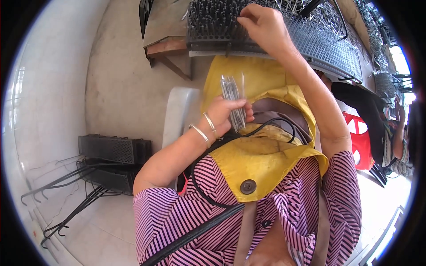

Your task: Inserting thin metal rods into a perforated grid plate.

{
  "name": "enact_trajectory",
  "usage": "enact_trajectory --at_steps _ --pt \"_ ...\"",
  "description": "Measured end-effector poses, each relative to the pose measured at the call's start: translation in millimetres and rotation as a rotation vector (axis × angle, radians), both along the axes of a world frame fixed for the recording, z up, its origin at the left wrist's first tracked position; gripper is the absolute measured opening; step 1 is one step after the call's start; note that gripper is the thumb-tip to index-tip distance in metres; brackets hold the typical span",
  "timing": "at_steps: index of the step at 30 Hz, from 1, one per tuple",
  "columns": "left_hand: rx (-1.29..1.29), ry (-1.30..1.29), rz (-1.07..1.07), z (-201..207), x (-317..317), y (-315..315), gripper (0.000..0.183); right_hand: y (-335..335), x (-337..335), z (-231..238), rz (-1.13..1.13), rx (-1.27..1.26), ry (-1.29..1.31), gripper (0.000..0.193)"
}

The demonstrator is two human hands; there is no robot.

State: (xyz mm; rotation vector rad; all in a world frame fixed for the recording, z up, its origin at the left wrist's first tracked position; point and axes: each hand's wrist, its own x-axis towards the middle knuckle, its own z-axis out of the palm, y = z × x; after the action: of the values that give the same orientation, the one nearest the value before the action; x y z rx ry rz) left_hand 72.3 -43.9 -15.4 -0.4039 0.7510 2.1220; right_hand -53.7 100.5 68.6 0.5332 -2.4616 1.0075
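Observation:
My left hand (224, 111) is closed around a bundle of thin, silvery metal rods (230, 91), held upright in front of my lap. One rod in the bundle leans apart from the others. Over a dark perforated rack (206, 43) at the far edge, my right hand (265, 27) has its thumb and fingers pinched together. Whatever is between those fingertips is too small to make out. Many dark, thin pieces stand upright in the rack's holes, just left of my right hand. To the right stretches a grey perforated section (326, 46) with bare holes.
Loose metal strips (319, 22) lie heaped behind the rack. A yellow apron (275, 155) covers my lap. On the floor at left stand black perforated racks (113, 150) with long hooked handles. A person in dark clothes (364, 99) and a red stool (358, 137) are at right.

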Motion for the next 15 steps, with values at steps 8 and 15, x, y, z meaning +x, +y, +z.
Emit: enact_trajectory --at_steps 8,15 --pt "-0.013 0.014 -0.027 -2.1 -4.6 1.0 0.010 3.6 -7.8 -5.2 0.019 0.036 -0.065 0.014" --pt "-0.046 0.045 -0.068 3.8 -6.2 7.5 0.015 9.8 -11.7 -18.1 0.065 0.396 0.146 0.010"
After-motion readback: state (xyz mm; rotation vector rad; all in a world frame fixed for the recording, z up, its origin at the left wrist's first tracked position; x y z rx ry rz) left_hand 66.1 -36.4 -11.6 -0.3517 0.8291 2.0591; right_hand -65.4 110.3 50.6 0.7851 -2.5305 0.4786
